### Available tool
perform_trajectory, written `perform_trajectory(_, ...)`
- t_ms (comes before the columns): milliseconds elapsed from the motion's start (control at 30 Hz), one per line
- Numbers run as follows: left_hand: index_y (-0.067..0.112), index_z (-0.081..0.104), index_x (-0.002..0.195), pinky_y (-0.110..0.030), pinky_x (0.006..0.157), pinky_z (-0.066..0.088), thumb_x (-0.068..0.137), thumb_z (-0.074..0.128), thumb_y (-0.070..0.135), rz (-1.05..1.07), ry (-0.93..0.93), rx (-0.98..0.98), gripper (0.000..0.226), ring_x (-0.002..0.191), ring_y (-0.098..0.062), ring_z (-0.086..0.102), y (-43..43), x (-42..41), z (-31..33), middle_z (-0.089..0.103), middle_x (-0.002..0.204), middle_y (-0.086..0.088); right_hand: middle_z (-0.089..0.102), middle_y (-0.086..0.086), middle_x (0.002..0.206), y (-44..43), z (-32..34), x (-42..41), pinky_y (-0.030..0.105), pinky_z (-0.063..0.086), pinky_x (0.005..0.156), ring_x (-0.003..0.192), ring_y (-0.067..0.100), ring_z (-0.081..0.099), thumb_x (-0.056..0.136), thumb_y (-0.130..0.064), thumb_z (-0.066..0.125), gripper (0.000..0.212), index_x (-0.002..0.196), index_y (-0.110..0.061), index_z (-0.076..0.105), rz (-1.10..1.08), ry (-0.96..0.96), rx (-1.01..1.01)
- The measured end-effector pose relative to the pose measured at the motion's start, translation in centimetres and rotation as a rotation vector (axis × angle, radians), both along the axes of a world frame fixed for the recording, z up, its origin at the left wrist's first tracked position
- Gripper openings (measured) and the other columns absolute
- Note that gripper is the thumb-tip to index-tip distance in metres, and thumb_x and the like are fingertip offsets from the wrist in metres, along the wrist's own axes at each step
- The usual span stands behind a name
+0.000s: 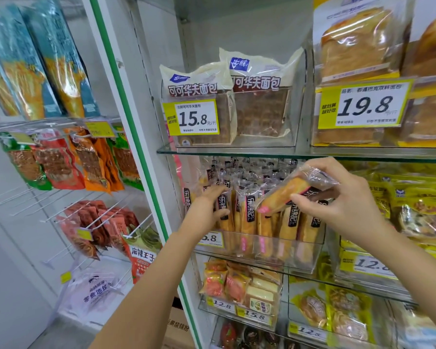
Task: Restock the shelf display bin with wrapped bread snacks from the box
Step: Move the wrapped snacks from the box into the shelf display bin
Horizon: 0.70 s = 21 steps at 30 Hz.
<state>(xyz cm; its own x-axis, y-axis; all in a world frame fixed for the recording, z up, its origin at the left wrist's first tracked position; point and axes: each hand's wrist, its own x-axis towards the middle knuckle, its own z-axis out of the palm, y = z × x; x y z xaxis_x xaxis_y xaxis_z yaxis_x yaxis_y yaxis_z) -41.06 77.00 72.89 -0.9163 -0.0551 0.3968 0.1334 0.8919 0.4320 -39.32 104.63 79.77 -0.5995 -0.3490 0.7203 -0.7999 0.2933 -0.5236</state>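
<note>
A clear display bin (pixel 310 258) on the middle glass shelf holds several upright wrapped bread snacks (pixel 247 217) with black labels and pink ends. My right hand (pixel 342 195) holds one wrapped bread snack (pixel 285 195) tilted above the bin's front row. My left hand (pixel 212 205) reaches into the bin's left side, its fingers pressed against an upright snack (pixel 223 210). The box is mostly out of sight; only a cardboard corner (pixel 176 323) shows on the floor below.
A glass shelf (pixel 237 151) just above the bin carries cocoa bread packs (pixel 257 96) and price tags. Yellow snack bags (pixel 413 197) fill the bin to the right. A green-edged shelf post (pixel 146 172) stands left, with hanging snack packs (pixel 86 159) beyond.
</note>
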Motion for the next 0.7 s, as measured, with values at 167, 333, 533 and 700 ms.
perform_trajectory(167, 0.02, 0.047, 0.137, -0.031, 0.108, 0.027, 0.09, 0.059, 0.03, -0.027, 0.04, -0.218, 0.05, 0.131, -0.022, 0.035, 0.7, -0.6, 1.6, 0.046, 0.143, -0.002, 0.059, -0.022, 0.102, -2.2, 0.7, 1.1, 0.01, 0.052, 0.066, 0.084, 0.002, 0.065, 0.075, -0.016, 0.077, 0.041, 0.101, -0.036, 0.053, 0.12, 0.019, -0.054)
perform_trajectory(333, 0.006, 0.065, 0.106, -0.024, 0.077, 0.039, 0.095, 0.049, 0.017, 0.39, 0.321, 0.229, 0.022, 0.099, -0.024, 0.06, -1.5, 2.4, 3.0, 0.066, 0.105, -0.01, 0.064, -0.021, 0.098, -5.5, 0.4, 0.7, 0.017, 0.055, 0.064, 0.072, 0.004, 0.067, 0.077, -0.014, 0.075, 0.034, 0.102, -0.026, 0.057, 0.212, -0.142, -0.1)
perform_trajectory(533, 0.0, 0.058, 0.082, -0.035, 0.082, 0.055, 0.092, 0.051, 0.023, 0.537, -0.215, 0.503, 0.026, 0.083, -0.031, 0.065, -3.1, 3.0, 4.6, 0.066, 0.087, -0.016, 0.07, -0.003, 0.074, -10.8, -0.7, -0.9, 0.014, 0.047, 0.051, 0.059, 0.005, 0.065, 0.08, -0.029, 0.073, 0.034, 0.108, -0.029, 0.054, 0.195, -0.206, 0.071)
perform_trajectory(700, 0.006, 0.055, 0.102, -0.038, 0.065, 0.055, 0.099, 0.038, 0.04, 0.251, -0.517, 1.252, 0.038, 0.074, -0.029, 0.063, -2.2, 2.7, 4.9, 0.063, 0.092, -0.018, 0.067, 0.003, 0.064, -12.8, -1.1, -2.3, 0.023, 0.047, 0.054, 0.06, 0.013, 0.063, 0.082, -0.037, 0.069, 0.035, 0.112, -0.032, 0.051, 0.095, -0.178, 0.223)
